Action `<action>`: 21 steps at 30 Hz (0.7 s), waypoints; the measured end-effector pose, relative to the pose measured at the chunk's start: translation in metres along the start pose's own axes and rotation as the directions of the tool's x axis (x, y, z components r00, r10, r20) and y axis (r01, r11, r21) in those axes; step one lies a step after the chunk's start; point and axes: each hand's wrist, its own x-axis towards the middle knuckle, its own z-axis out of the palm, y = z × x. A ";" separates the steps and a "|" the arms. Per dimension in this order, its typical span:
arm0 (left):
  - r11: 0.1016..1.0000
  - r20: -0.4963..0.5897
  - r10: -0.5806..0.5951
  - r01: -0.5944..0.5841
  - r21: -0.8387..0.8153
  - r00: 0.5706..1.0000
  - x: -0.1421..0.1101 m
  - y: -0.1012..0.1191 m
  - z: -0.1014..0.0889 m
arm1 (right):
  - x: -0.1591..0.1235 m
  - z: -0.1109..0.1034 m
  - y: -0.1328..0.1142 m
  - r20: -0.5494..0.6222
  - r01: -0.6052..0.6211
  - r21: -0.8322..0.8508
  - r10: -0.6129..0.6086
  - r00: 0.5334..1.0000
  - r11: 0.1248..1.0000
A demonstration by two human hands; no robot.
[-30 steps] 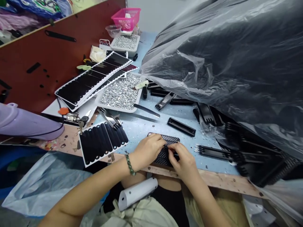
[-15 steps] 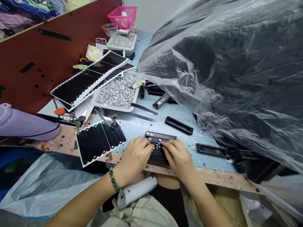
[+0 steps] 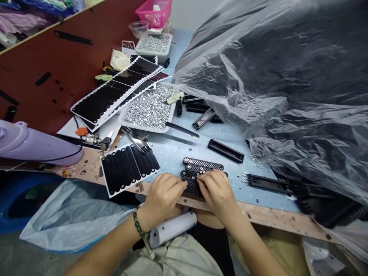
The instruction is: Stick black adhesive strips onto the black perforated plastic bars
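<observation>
Several black textured strips (image 3: 203,163) lie side by side at the table's front edge, with small silver rings (image 3: 193,178) scattered on them. My left hand (image 3: 165,194) is at their left end, thumb and fingertips pressed together; anything in that pinch is too small to make out. Over the right part of the strips, my right hand (image 3: 217,191) has its thumb and index finger pinched near a ring, and hides some of the strips. Whether it grips that ring I cannot tell. A black slotted holder (image 3: 226,150) lies just beyond.
Left of the strips is a sheet of black stickers (image 3: 129,166). Behind it stands a white tray (image 3: 122,119) full of small silver pieces, with a dark flat blade (image 3: 184,130) at its corner. Clear plastic sheeting (image 3: 267,99) covers the right side. A purple bottle (image 3: 43,145) lies left.
The view has shifted, so the table things appear farther right. My left hand has drawn back left from the rings on the strips. My right hand stays over them, still pinched.
</observation>
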 end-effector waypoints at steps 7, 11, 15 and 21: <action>0.998 0.065 -0.070 0.070 0.008 0.995 -0.011 0.008 0.002 | -0.006 0.012 -0.009 0.107 0.033 0.068 -0.040 0.993 0.997; 0.994 0.041 -0.107 0.108 -0.022 0.993 -0.012 0.010 -0.003 | -0.005 0.014 -0.008 0.081 0.032 0.069 -0.037 0.996 0.997; 0.998 0.058 -0.044 0.041 0.054 0.997 -0.017 0.013 -0.007 | -0.007 0.014 -0.008 0.092 0.016 0.067 -0.022 0.995 0.998; 0.990 0.028 0.018 -0.022 0.139 0.999 -0.026 0.011 -0.013 | -0.003 0.014 -0.011 0.105 0.033 0.061 -0.040 0.994 0.998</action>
